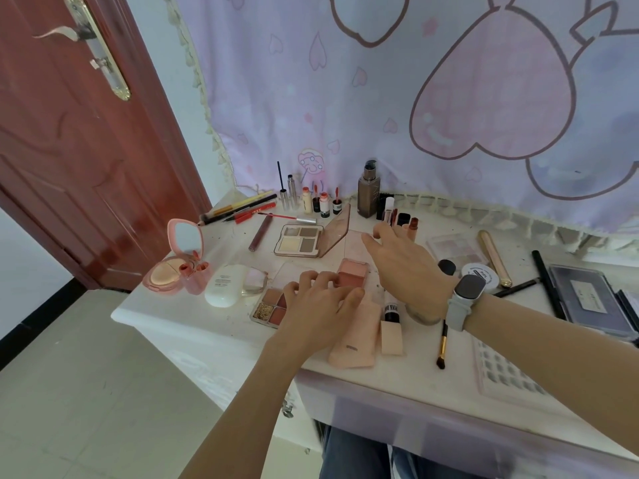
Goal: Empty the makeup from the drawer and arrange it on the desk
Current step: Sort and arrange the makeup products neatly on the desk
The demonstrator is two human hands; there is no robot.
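A blush palette (354, 273) with pink and red pans lies mid-desk, its clear lid (351, 245) raised behind it. My left hand (316, 304) grips the palette's near edge, fingers curled over it and thumb at its side. My right hand (406, 267), with a grey watch on the wrist, reaches to the lid's far right corner and pinches it between thumb and forefinger. A four-pan glitter palette (269, 307) lies partly under my left hand. A pink tube (356, 340) lies just in front.
An open brown eyeshadow palette (299, 242), pink mirror compact (176, 262), white compact (226, 285), foundation bottle (369, 188), lip tints (323, 203) and pencils (242, 209) fill the desk's back and left. A brush (442, 344), dark palette (587, 299) and lash tray (505, 373) lie right. A door (69, 150) stands left.
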